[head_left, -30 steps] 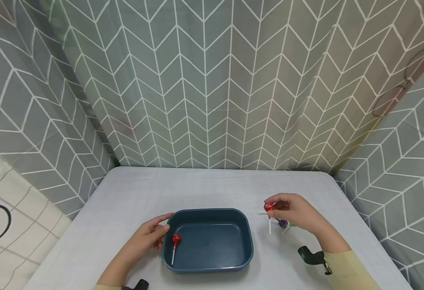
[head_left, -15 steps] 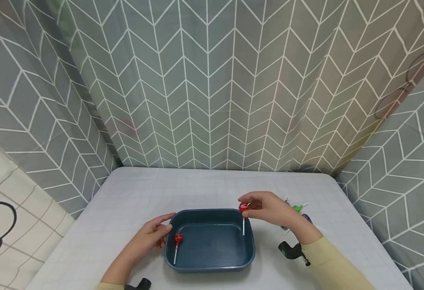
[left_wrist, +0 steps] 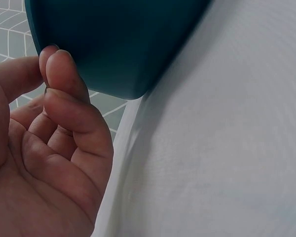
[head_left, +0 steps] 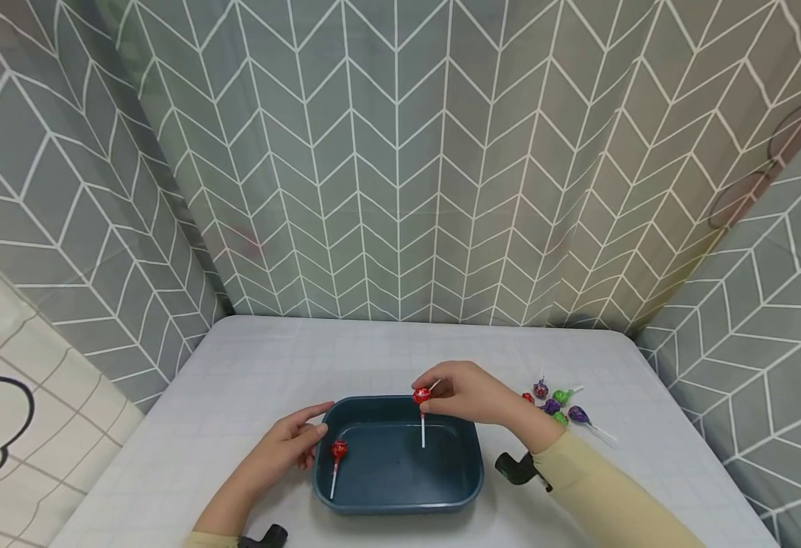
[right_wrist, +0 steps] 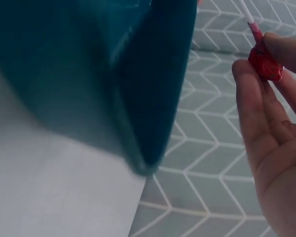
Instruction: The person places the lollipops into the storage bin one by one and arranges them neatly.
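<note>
Currently the right hand [head_left: 465, 392] pinches a red lollipop [head_left: 421, 395], stick down, over the tray [head_left: 400, 479] at one o'clock; the left hand [head_left: 280, 445] holds its rim at ten. Another lollipop [head_left: 338, 452] lies inside at nine; more lollipops [head_left: 552, 406] cluster outside, between two and three.

Held lollipop [head_left: 421, 396] now over tray [head_left: 400, 479]
</note>
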